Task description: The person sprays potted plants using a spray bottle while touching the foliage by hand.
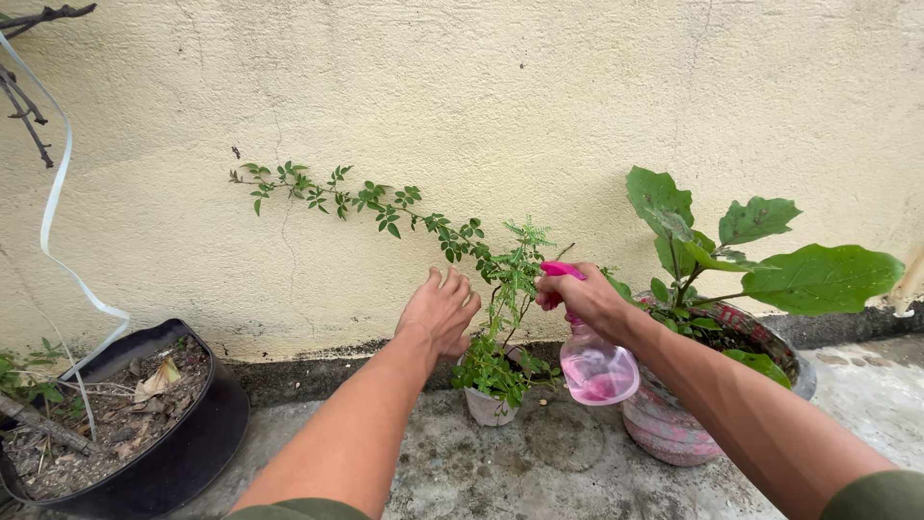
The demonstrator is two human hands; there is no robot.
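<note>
Gripping a translucent pink plastic spray bottle [597, 371] by its magenta trigger head, R hand [580, 297] is clamped shut w/ nozzle aimed at a small leafy plant in a white pot [489, 404], on the concrete floor [539, 462] near the cream wall's [481, 87] base. L hand [441, 310], fingers spread apart, touches the foliage. Black pot [183, 453] far left; broad-leaf plant [751, 260] right.

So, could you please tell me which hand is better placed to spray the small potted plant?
The right hand: it already grips the pink spray bottle, nozzle toward the small potted plant. The left hand holds no bottle; its open fingers reach toward the foliage.
</note>
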